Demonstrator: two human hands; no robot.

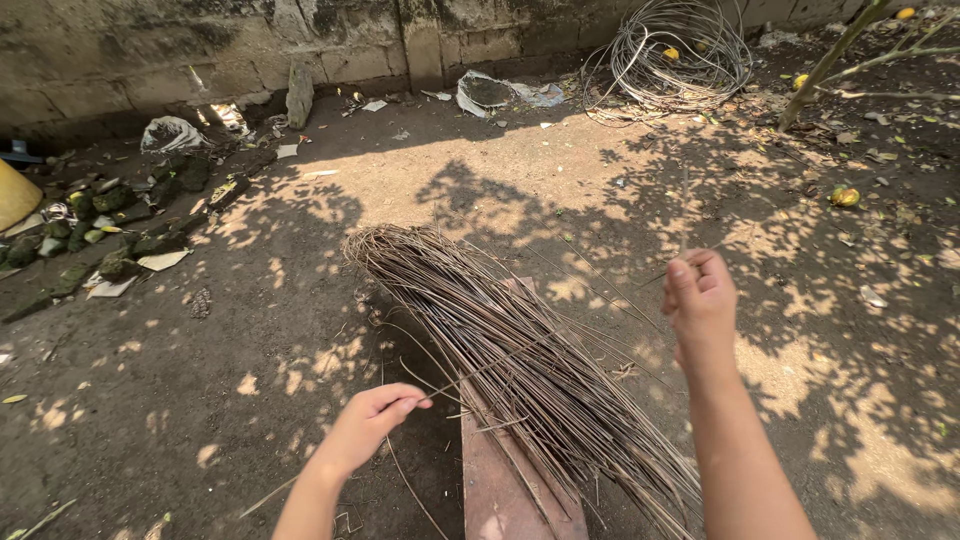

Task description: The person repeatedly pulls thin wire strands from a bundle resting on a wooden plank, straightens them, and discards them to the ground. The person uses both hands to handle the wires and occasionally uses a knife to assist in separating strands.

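A single thin stick (520,352) runs slantwise between the two hands, low at the left and rising to the right, crossing above the bundle (520,370). The left hand (372,420) pinches its lower end between thumb and fingertips, fingers closed tight on it. The right hand (700,300) is raised at about 2 o'clock from the left one, curled into a loose fist; the stick's upper end appears to reach it, but the grip itself is too fine to make out. The hands are well apart.

The bundle is a thick sheaf of long, dry brown sticks, fanning from a rounded, looped head at 11 o'clock down to the bottom edge at 5 o'clock. It lies across a reddish plank (505,480), which shows beneath it at 6 o'clock. A few loose sticks stray off the bundle to either side.

All this rests on bare dirt ground (200,380), dappled with leaf shade. At 9 o'clock, by the wall, lies a heap of mossy rubble (110,225) and scraps. A rough block wall (200,50) runs along 12 o'clock. At 1 o'clock a coil of wire (675,55) leans near the wall, and at 2 o'clock a thin tree trunk (825,65) slants up, with a yellow fruit (846,197) on the ground close by.
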